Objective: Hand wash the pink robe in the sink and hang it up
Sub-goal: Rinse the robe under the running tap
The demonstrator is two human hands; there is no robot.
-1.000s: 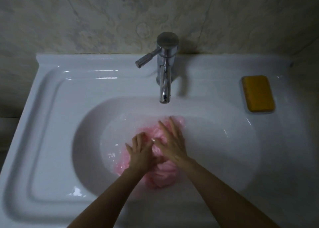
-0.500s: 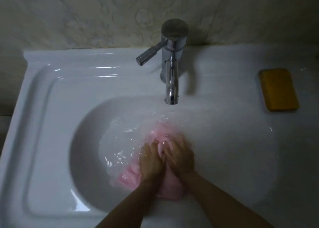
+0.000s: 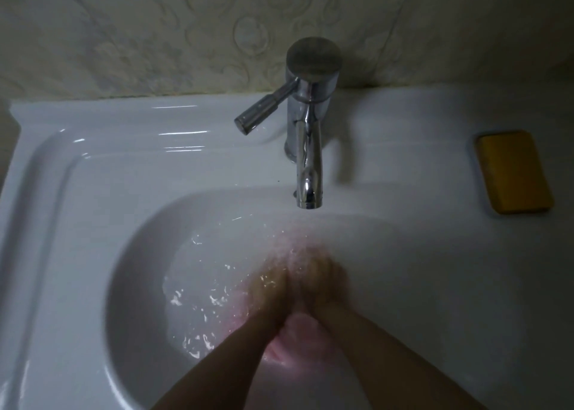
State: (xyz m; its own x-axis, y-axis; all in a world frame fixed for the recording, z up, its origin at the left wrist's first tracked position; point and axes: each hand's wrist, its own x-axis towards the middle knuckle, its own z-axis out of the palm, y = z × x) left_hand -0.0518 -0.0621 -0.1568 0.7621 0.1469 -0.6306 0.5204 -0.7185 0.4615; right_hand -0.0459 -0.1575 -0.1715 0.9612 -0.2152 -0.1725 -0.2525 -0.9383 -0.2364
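Note:
The pink robe (image 3: 295, 338) lies bunched in the water at the bottom of the white sink (image 3: 130, 254). My left hand (image 3: 267, 288) and my right hand (image 3: 323, 282) sit side by side on top of it, fingers curled into the fabric, both blurred by motion. Pink cloth shows between my wrists and faintly under the rippling water beyond my fingers. Most of the robe is hidden beneath my hands and the water.
A chrome faucet (image 3: 307, 148) with a side lever stands at the back of the sink, its spout above the basin. A yellow soap bar (image 3: 514, 172) rests on the sink's right ledge. A patterned tiled wall rises behind.
My hands went from lying flat on the robe to clenched in it and pushed together. The water now ripples and splashes. The view has moved closer to the sink.

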